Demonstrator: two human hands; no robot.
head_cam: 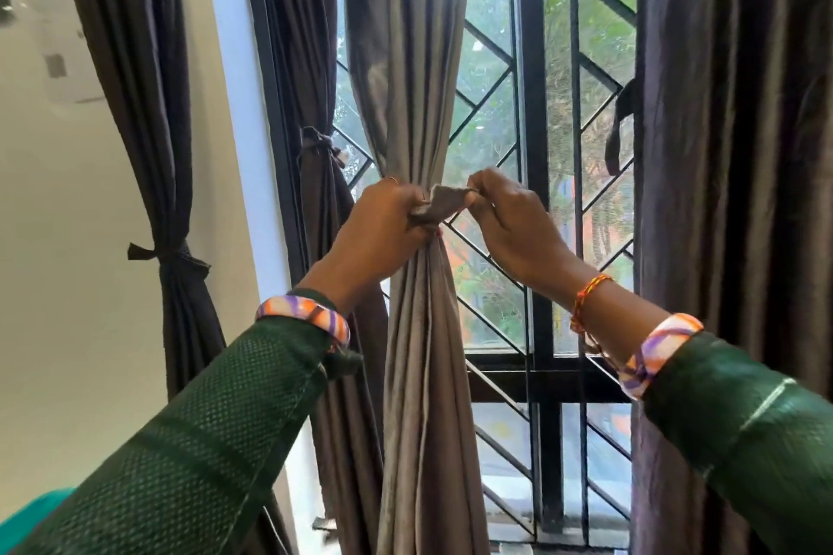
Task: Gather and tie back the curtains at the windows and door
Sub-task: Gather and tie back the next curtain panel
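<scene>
At the centre of the frame the grey curtain (pixel 419 72) hangs gathered into a narrow waist before the barred window (pixel 536 149). The left hand (pixel 383 230) grips the bunched folds and one end of the tie-back strip (pixel 444 204); the right hand (pixel 509 221) pinches its other end. Left of them hang two tied dark curtains (pixel 148 104).

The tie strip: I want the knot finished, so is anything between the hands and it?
Nothing visible. The left hand and right hand both pinch the tie strip at the gathered grey curtain.
</scene>
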